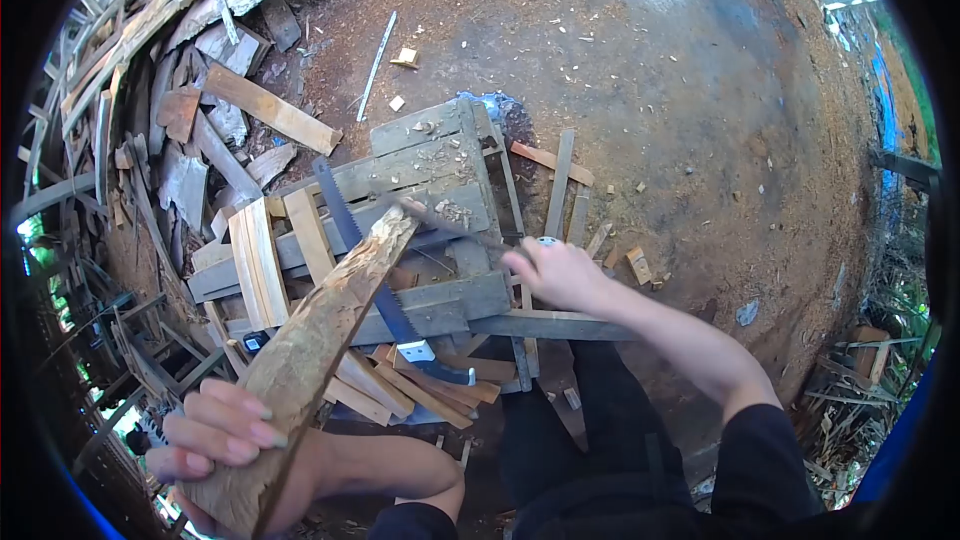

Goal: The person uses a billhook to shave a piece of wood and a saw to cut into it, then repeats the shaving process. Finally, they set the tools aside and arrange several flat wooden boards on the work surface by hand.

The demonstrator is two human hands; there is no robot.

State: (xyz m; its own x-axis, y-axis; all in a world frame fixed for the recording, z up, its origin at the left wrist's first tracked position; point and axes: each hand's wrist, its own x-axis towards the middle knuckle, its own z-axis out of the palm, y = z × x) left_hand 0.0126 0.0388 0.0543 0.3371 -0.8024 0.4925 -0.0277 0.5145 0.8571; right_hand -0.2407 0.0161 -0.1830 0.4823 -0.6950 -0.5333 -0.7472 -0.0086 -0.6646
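My left hand (225, 430) is wrapped round the near end of a long, rough piece of wood (320, 330) with bark-like brown patches. The piece slants up and away, its pale, chipped far end above the worn plank bench. My right hand (555, 270) is closed on the handle of a machete (455, 225), whose dark blade is blurred. That blade reaches left to the wood's far end; whether it touches is hard to tell. Beneath the wood, a handsaw (395, 320) with a curved toothed blade lies across the bench, partly hidden.
The low plank bench (425, 165) stands before me, with shavings on top. Cut boards (260, 265) lean at its left, and more strips (400, 380) lie near my legs. A large scrap-wood pile (190, 110) fills the left. Chips and offcuts dot the dirt floor.
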